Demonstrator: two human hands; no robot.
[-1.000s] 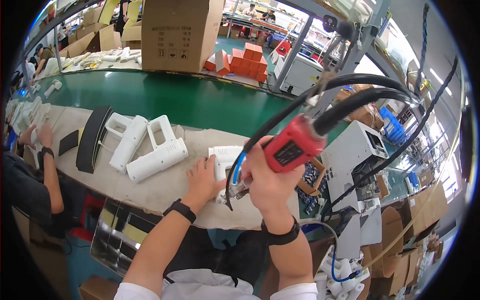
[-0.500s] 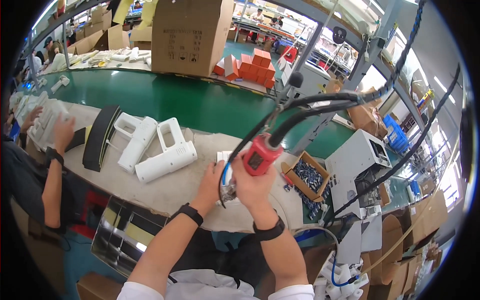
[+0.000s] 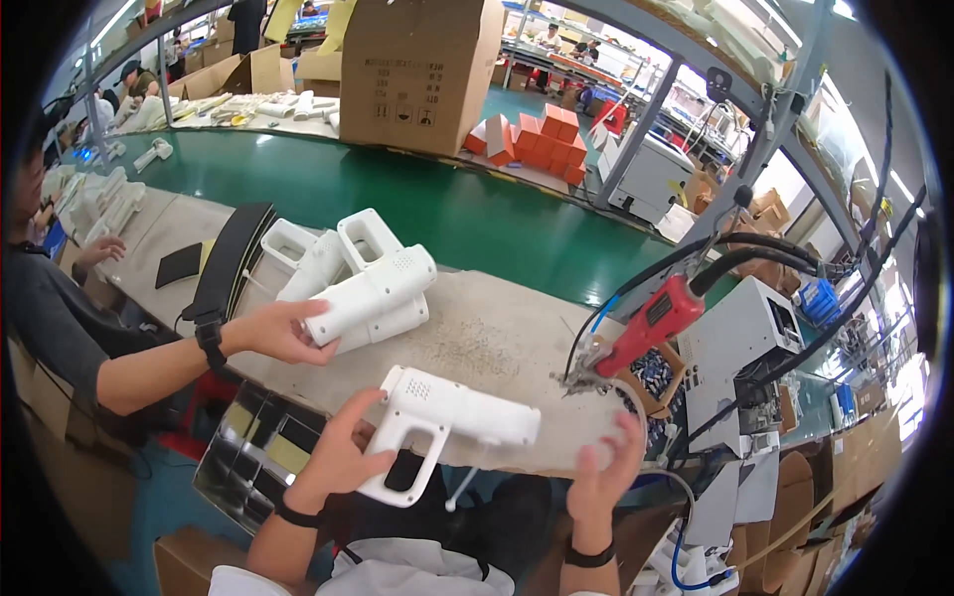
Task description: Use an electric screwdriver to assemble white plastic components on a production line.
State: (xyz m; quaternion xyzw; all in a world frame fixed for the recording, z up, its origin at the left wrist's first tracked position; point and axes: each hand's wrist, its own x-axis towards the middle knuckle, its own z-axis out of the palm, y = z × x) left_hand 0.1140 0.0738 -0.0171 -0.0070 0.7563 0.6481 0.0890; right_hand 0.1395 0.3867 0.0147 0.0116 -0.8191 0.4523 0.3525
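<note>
Since half a second ago: red tool has left the right hand and sits farther right; white housing lifted toward the near edge; a co-worker's arm has come in from the left. White housing [image 3: 467, 412] now aslant above the near edge of the worktable [image 3: 502, 370], its looped handle reaching past that edge toward the lap, a thin white stalk [image 3: 464, 487] below it. Speckled bare stretch of tabletop between housing and red tool [image 3: 656, 323]; whether the tool's tip touches the surface I cannot tell. Left hand [image 3: 343, 447]: fingers curled round the back end and handle, firm hold. Right hand [image 3: 608, 462]: fingers spread wide, slightly blurred, nothing in it, near the table's right end, apart from the tool. Co-worker's hand [image 3: 290, 333]: closed on the end of a second housing [image 3: 378, 290], which overlaps two more on the table; dark curved strip [image 3: 231, 263] just beside them. Small carton [image 3: 672, 391] behind the tool: filled with little dark-blue parts. Across the green belt [image 3: 328, 189], a tall brown carton [image 3: 417, 74], contents hidden; stacked orange boxes [image 3: 542, 139] beside it.
</note>
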